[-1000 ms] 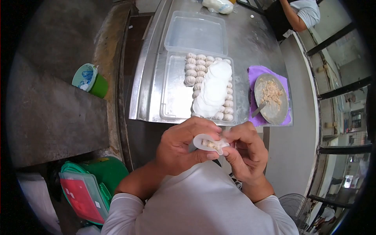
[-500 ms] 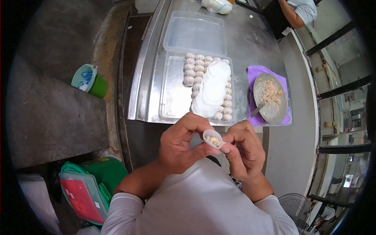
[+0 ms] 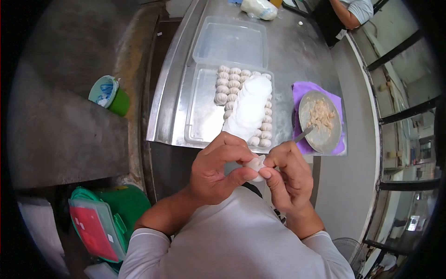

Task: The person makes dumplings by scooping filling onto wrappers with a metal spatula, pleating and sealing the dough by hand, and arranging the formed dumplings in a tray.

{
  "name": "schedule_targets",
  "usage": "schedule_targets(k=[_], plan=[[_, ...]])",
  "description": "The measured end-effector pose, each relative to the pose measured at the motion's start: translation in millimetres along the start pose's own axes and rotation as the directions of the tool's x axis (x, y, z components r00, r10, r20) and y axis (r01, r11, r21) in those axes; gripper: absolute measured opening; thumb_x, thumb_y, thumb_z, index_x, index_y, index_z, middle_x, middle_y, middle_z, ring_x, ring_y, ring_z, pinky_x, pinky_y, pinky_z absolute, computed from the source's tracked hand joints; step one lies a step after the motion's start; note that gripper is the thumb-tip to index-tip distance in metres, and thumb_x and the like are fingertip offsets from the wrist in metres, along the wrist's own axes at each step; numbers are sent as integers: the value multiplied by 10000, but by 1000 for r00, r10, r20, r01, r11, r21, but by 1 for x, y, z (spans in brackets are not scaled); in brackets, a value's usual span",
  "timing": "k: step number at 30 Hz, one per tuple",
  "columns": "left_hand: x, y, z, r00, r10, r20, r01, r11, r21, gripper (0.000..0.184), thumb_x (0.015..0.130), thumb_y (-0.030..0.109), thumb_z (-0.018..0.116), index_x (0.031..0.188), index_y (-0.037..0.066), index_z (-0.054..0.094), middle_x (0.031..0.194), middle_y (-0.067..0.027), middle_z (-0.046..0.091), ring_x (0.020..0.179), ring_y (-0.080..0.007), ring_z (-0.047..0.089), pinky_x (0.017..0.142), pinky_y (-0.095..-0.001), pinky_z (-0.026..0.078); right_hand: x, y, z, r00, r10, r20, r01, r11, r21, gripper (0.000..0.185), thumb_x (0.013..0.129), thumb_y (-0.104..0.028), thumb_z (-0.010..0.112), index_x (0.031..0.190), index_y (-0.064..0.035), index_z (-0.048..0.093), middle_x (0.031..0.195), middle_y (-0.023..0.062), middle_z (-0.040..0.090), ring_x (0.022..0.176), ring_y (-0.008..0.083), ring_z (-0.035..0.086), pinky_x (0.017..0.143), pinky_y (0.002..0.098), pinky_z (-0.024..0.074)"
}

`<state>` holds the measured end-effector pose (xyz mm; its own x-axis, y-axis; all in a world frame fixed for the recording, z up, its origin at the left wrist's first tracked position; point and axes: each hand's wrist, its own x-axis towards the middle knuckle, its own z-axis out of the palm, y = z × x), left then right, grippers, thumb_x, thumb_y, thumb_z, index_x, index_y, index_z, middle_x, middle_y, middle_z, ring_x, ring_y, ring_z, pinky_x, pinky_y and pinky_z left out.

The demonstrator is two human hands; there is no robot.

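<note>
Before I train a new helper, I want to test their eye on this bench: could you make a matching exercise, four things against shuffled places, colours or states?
Things
1. Lone dumpling
2. Round wrappers
3. Cloth
4. Bucket

Places, colours, states
A. Purple, spread under the dish of filling
B. Held in the fingers of the left hand and right hand
C. Green outside, with something blue inside
D. White, overlapping, lying over rows of dumplings

Pairs: 1-B, 2-D, 3-A, 4-C
</note>
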<state>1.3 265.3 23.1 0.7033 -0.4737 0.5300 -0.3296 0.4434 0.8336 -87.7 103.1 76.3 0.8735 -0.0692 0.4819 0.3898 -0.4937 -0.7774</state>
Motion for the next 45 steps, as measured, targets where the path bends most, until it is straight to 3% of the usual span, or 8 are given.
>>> schedule_targets(k=[18, 23, 29, 32, 34, 37, 40, 45], plan=[[38, -6, 79, 999, 52, -2, -47, 909, 414, 172, 859, -3, 747, 1024, -24, 706, 920, -101, 653, 809, -167, 603, 685, -272, 502, -1, 55, -81, 993, 114, -13, -105, 949, 297, 116, 897, 9, 689, 990, 52, 634, 905, 128, 609, 775, 216, 592, 685, 298, 498], [45, -13, 92, 998, 30, -54, -2, 892, 452, 159, 844, -27, 738, 1000, -28, 709, 923, -112, 650, 764, -161, 608, 661, -267, 493, 3, 71, -102, 984, -42, 172, 21, 992, 124, 132, 889, 19, 683, 1013, 42, 645, 900, 130, 602, 753, 221, 591, 662, 314, 492], [54, -12, 73, 967, -180, 181, 82, 891, 447, 252, 844, 3, 742, 1082, -35, 672, 905, -92, 651, 823, -187, 610, 718, -302, 494, 5, 89, -97, 983, -54, 174, 7, 966, 259, 120, 826, -28, 747, 921, 23, 694, 839, 90, 584, 731, 199, 538, 647, 298, 434], [46, -41, 62, 853, -515, 86, 519, 819, -245, 236, 963, 101, 659, 1162, -26, 650, 993, -98, 687, 819, -184, 668, 714, -297, 549, 19, 96, -92, 966, -234, 113, 214, 963, 163, 164, 786, -50, 798, 920, 2, 719, 801, 73, 553, 704, 192, 504, 670, 292, 428], [40, -55, 40, 576, -626, 526, 800, 301, -519, 298, 1028, 155, 590, 1275, -11, 595, 1070, -100, 694, 879, -177, 688, 757, -313, 579, 19, 98, -86, 972, -191, 138, 175, 977, 124, 234, 754, -82, 837, 952, -23, 725, 802, 54, 529, 711, 171, 481, 685, 281, 417], [49, -56, 27, 651, -650, 391, 734, 411, -540, 323, 1021, 128, 602, 1313, -9, 583, 1107, -114, 691, 944, -162, 693, 784, -309, 597, 11, 103, -78, 895, 356, 267, -423, 868, 261, 350, 827, -99, 819, 1116, -10, 642, 879, -3, 542, 798, 77, 495, 702, 251, 421], [54, -51, 17, 670, -704, 234, 712, 520, -472, 336, 985, 83, 648, 1303, -19, 611, 1105, -94, 690, 943, -140, 685, 791, -298, 603, 12, 106, -61, 887, 378, 264, -461, 746, 480, 268, 928, -146, 747, 1107, -5, 607, 834, -20, 541, 771, 59, 484, 690, 237, 424], [49, -65, 2, 715, -686, 138, 689, 656, -307, 348, 916, 57, 742, 1245, -21, 661, 1087, -73, 685, 947, -116, 665, 798, -293, 596, 12, 110, -24, 857, 485, 174, -509, 748, 425, 220, 1037, -239, 606, 997, -30, 551, 774, -29, 493, 731, 64, 430, 649, 248, 393]])
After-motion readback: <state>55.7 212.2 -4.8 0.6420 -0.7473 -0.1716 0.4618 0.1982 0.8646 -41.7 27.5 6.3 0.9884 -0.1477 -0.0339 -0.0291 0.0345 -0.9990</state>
